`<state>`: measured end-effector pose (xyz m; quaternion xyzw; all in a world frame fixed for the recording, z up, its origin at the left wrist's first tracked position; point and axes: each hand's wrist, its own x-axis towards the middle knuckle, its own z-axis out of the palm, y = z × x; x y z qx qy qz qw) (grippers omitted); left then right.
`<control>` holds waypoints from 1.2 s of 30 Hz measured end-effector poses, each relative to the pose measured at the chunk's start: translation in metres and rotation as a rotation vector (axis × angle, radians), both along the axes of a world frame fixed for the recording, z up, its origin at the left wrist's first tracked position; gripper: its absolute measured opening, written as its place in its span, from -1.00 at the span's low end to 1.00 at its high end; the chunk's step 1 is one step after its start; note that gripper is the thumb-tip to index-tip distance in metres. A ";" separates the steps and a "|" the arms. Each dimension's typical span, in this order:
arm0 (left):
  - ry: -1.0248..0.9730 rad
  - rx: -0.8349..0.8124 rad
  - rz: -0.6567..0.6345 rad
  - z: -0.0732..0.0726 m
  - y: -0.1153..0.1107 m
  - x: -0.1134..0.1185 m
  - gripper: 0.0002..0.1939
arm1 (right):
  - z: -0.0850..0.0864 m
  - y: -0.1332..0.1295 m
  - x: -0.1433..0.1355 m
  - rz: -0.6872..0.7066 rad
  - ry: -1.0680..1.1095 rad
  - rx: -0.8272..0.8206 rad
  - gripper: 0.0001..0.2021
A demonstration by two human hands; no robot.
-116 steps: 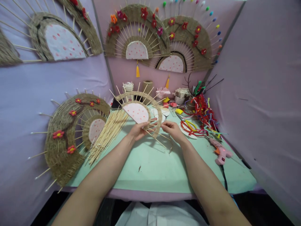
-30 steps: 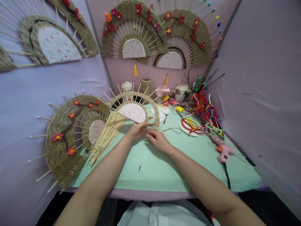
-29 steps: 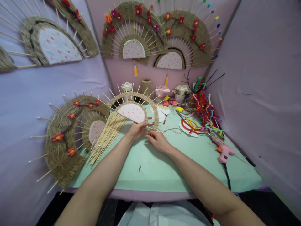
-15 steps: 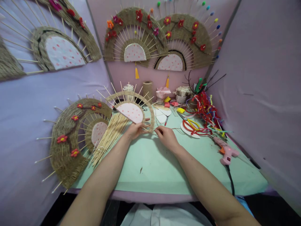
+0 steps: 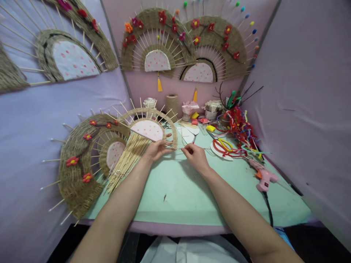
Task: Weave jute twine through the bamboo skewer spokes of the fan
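My left hand point(image 5: 158, 150) grips the lower right corner of a half-round fan frame point(image 5: 147, 129), thumb in front and fingers partly behind it. The frame has a white, pink-spotted centre, thin sticks radiating outward and a band of twine point(image 5: 172, 128) woven around them. Just right of that corner, my right hand point(image 5: 194, 155) is pinched on a thin strand of twine, whose tail trails to the right. Beneath the frame lies a bundle of thin wooden sticks point(image 5: 128, 160). A finished twine fan with red flowers point(image 5: 78, 160) leans at the left.
A pink glue gun point(image 5: 264, 177) with a black cord lies at the right. Behind it are coloured pipe cleaners point(image 5: 241, 128) and yellow-handled scissors point(image 5: 226, 144). A twine spool point(image 5: 172, 104) stands at the back. Decorated fans point(image 5: 157, 40) hang on the walls.
The fan frame has shifted slightly left and tipped a little in my left hand. My right hand has moved up slightly, opening a small gap from the frame's corner.
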<state>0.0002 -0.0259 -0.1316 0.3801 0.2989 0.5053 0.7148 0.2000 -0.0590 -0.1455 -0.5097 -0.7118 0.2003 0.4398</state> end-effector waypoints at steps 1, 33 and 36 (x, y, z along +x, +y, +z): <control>-0.007 0.001 0.022 0.000 0.001 0.000 -0.53 | 0.001 -0.001 0.000 0.030 0.006 0.009 -0.79; -0.077 0.018 -0.073 0.012 -0.003 -0.005 -0.42 | 0.004 0.003 0.009 -0.132 -0.081 -0.027 -0.71; -0.145 0.016 -0.087 0.014 -0.004 -0.008 -0.39 | 0.004 0.004 0.010 -0.111 -0.033 -0.054 -0.67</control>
